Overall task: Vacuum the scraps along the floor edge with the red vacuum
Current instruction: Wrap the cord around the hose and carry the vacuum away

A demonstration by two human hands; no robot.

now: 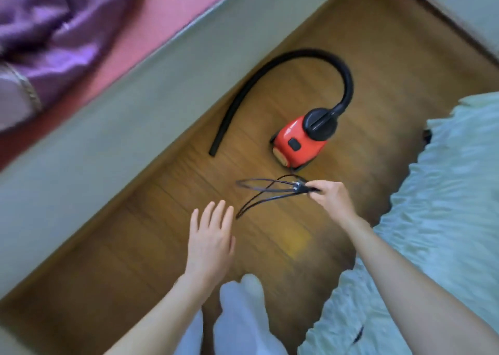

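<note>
A small red vacuum stands on the wooden floor between two beds. Its black hose arcs up from the body and curves down left, the open end lying near the left bed's side. My right hand pinches the bundled black power cord, whose loops hang out to the left just in front of the vacuum. My left hand hovers above the floor with fingers straight and spread, holding nothing. The picture is blurred and I cannot make out any scraps.
A bed side panel with a pink sheet and purple cloth runs along the left. A bed with pale blue-white bedding fills the right. My white-socked feet stand on the narrow floor strip at the bottom.
</note>
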